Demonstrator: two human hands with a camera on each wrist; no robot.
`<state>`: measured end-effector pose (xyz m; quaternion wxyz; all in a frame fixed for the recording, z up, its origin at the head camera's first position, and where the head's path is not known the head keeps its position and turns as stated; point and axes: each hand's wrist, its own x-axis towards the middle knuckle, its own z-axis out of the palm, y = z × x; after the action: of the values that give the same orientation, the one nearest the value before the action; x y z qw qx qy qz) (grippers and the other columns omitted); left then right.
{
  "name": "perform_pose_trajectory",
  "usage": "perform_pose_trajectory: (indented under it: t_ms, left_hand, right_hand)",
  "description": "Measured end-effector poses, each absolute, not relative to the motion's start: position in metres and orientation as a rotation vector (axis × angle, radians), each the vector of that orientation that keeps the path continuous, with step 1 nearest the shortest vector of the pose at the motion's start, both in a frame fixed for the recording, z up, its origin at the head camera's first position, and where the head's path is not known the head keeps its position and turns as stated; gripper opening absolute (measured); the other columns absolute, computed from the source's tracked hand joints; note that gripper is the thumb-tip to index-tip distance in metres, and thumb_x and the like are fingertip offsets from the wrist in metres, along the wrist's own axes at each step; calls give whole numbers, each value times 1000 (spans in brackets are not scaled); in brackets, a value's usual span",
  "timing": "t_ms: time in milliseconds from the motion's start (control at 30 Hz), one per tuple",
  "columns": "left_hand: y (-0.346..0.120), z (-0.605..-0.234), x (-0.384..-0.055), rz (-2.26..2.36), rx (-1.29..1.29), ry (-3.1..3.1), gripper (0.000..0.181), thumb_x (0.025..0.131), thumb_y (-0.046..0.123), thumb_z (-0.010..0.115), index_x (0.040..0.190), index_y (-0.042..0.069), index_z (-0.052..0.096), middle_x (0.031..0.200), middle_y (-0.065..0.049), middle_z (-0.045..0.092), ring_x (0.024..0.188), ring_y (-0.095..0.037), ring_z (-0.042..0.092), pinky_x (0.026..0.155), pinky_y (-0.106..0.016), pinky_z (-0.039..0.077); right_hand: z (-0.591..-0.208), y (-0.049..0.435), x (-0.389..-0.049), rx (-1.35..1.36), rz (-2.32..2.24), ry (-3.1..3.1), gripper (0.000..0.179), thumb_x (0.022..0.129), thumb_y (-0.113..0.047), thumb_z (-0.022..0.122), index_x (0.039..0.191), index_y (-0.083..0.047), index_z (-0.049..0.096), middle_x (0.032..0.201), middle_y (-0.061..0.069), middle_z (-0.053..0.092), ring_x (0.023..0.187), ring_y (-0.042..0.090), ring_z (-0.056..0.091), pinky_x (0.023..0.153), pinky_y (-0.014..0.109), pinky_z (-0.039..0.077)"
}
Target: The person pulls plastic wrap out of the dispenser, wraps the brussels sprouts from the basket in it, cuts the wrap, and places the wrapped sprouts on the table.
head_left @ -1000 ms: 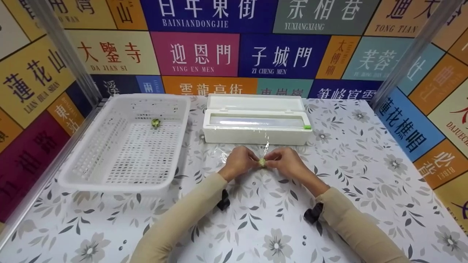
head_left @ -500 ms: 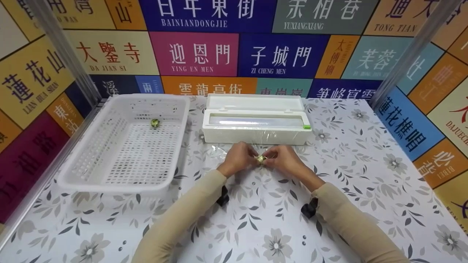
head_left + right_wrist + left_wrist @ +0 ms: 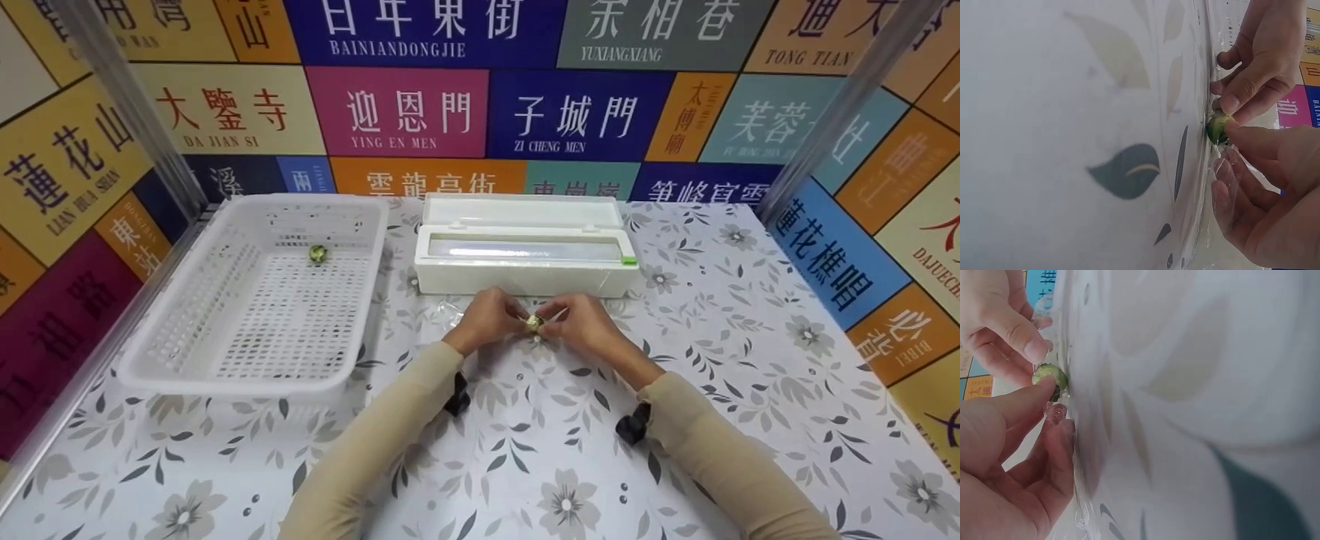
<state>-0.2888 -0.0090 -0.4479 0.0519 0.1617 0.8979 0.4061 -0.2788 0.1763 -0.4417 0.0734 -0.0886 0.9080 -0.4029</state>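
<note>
Between my two hands is a small green Brussels sprout (image 3: pixel 1050 377), with clear cling film (image 3: pixel 1229 174) gathered around it. My left hand (image 3: pixel 489 321) holds it from the left, the thumb pressed on the sprout in the left wrist view and the other fingers bent under the film. From the right my right hand (image 3: pixel 581 324) pinches at the sprout and film; its thumb touches the green side in the right wrist view. Film stretches over the right fingertips. Fingers partly cover the sprout, which sits close over the floral tablecloth (image 3: pixel 570 450).
Behind the hands stands a white cling film dispenser (image 3: pixel 525 277), its lid raised and a green slider at the right. A white perforated basket (image 3: pixel 240 384) at the left contains another film-wrapped green sprout (image 3: pixel 318 254). Loose film (image 3: pixel 450 313) lies left of the left hand.
Both hands have shifted slightly away from the body, toward the dispenser, with the sprout. The film strand that stood up above the sprout no longer shows there. Basket and dispenser stay put.
</note>
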Motion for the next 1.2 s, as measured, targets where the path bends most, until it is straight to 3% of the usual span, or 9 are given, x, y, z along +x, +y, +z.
perform_pose_trajectory:
  t_ms: [133,333,533,767,967,1200]
  left_hand:
    - [-9,-447,-292,1266,455,2712,19,78,7,83,96,3,79,97,-13,78,86,-23,75,71,-22,61]
    - [-9,-445,-296,1355,337,2612,17,78,4,82,94,3,79,95,-13,79,61,-11,63,52,-15,51]
    - [-10,-445,-297,1378,298,2559,14,79,3,80,94,4,79,93,-12,79,58,-7,57,51,-15,48]
    - [-10,-444,-298,1336,333,2579,14,82,3,78,96,2,78,95,-15,78,57,-10,56,48,-14,45]
    - [-11,-443,-299,1290,313,2616,15,83,3,78,98,2,78,98,-15,78,53,-6,52,47,-14,43]
    - [-12,-443,-300,1293,361,2622,15,84,1,76,98,1,78,98,-16,78,53,-5,51,48,-13,44]
  right_hand:
    - [-441,177,-281,-292,-1189,2740,22,81,-4,80,102,-6,77,100,14,77,82,17,70,65,18,52]
    - [-437,179,-286,-312,-1147,2749,20,84,-9,79,104,-7,77,104,14,76,82,17,68,63,19,50]
    - [-429,181,-292,-184,-1209,2696,21,90,-16,76,109,-8,76,108,12,76,81,16,64,64,20,51]
    - [-424,180,-295,-136,-1319,2680,23,87,-12,77,109,-4,75,106,14,77,74,7,62,61,18,50]
    - [-427,175,-293,-123,-1267,2588,26,86,-9,77,111,-4,73,105,13,75,73,14,64,60,26,57]
    - [-434,170,-291,-142,-1138,2733,22,81,-6,81,102,-9,77,102,11,77,88,19,67,72,21,50]
